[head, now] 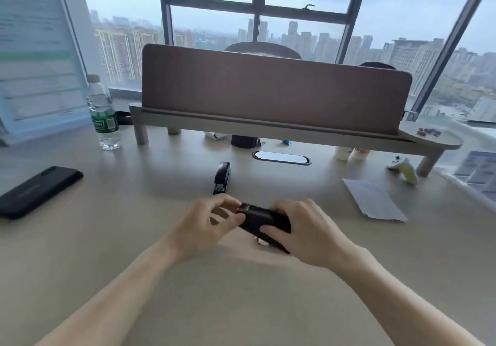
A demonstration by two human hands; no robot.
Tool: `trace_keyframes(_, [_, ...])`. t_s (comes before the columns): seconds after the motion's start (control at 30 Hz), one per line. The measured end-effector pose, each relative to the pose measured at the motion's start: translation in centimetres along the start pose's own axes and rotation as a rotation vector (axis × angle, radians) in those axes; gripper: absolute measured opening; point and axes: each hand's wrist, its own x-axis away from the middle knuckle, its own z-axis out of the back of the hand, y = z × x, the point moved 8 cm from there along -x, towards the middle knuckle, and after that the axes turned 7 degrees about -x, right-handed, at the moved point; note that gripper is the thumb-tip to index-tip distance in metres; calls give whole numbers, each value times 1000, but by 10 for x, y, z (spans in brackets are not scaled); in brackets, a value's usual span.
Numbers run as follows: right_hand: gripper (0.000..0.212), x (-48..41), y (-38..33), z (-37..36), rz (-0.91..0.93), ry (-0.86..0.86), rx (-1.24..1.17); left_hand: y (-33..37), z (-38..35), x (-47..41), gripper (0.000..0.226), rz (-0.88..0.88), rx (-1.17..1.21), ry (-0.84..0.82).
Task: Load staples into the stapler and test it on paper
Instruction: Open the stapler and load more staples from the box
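Lowest in my view, both forearms reach up from the bottom edge over the pale desk (pixel 241 305). Just below the middle of the frame, my two hands meet on one black stapler (pixel 257 218), which is held just above the desk. Its long axis runs diagonally from upper left to lower right. Blur keeps me from telling which end is its mouth.

My left hand (pixel 206 225) is half closed, with the thumb and curled fingertips pinching the stapler's upper-left end. My right hand (pixel 303 233) wraps round the body and the lower-right end, with the thumb on the near side.

Just beyond the hands, a second stapler (pixel 222 178) lies on the desk, apart from them. Its long axis runs almost straight up the frame. That makes two staplers.

I count one white paper (pixel 375 200) lying flat at right of centre. One black phone (pixel 37 192) lies at the left edge. Farther back on the left stands one water bottle (pixel 103 115), upright beside the raised shelf (pixel 268 128), which carries a brown divider panel (pixel 268 90).
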Motion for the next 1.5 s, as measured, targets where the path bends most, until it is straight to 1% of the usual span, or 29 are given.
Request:
trace_keyframes(0.03, [19, -13, 5, 8, -38, 48, -36, -7, 8, -8, 8, 28, 32, 63])
trace_keyframes(0.13, [20, -51, 26, 13, -130, 93, -59, -26, 23, -29, 10, 121, 104, 207])
trace_keyframes(0.2, [21, -72, 44, 14, -223, 173, -99, -35, 26, -41, 8, 157, 138, 248])
trace_keyframes(0.27, [26, -91, 62, 14, -326, 228, -67, -41, 23, -51, 6, 182, 134, 258])
trace_keyframes(0.33, [34, -109, 75, 8, -408, 208, -11, -47, 17, -58, 7, 207, 122, 254])
trace_keyframes(0.47, [40, -134, 88, -3, -533, 124, 23, -54, 10, -61, 6, 222, 74, 264])
trace_keyframes(0.67, [25, -163, 91, -17, -539, 49, 66, -43, 5, -57, 7, 146, -29, 254])
trace_keyframes(0.77, [14, -165, 93, -31, -563, 0, 75, -37, 3, -60, 8, 95, -42, 263])
trace_keyframes(0.87, [11, -166, 97, -39, -569, -31, 67, -32, 2, -63, 11, 49, -70, 295])
trace_keyframes(0.93, [15, -163, 95, -38, -572, -51, 52, -28, 10, -64, 13, 7, -123, 383])
trace_keyframes(0.97, [22, -161, 93, -37, -567, -59, 49, -24, 16, -66, 15, -29, -189, 450])
trace_keyframes(1.0, [33, -159, 89, -34, -559, -64, 56, -22, 22, -68, 19, -62, -269, 509])
trace_keyframes(1.03, [44, -154, 86, -31, -556, -57, 69, -23, 25, -74, 25, -76, -341, 531])
trace_keyframes(1.07, [53, -148, 84, -27, -554, -45, 81, -30, 25, -82, 33, -52, -395, 496])
trace_keyframes(1.13, [70, -133, 81, -22, -555, -5, 118, -55, 18, -100, 49, 107, -438, 306])
trace_keyframes(1.17, [78, -123, 79, -20, -552, 19, 142, -65, 11, -106, 53, 180, -454, 210])
trace_keyframes(1.2, [81, -115, 78, -20, -541, 41, 155, -70, 5, -110, 54, 206, -471, 149])
trace_keyframes(1.23, [80, -107, 77, -20, -522, 62, 152, -71, 1, -112, 53, 201, -489, 123])
trace_keyframes(1.33, [74, -86, 69, -20, -466, 94, 102, -59, -2, -117, 43, 131, -570, 134])
trace_keyframes(1.43, [65, -69, 59, -15, -441, 107, 33, -44, -2, -114, 26, 58, -678, 133])
trace_keyframes(1.5, [60, -56, 51, -8, -419, 129, -7, -38, 1, -107, 22, 41, -717, 126])
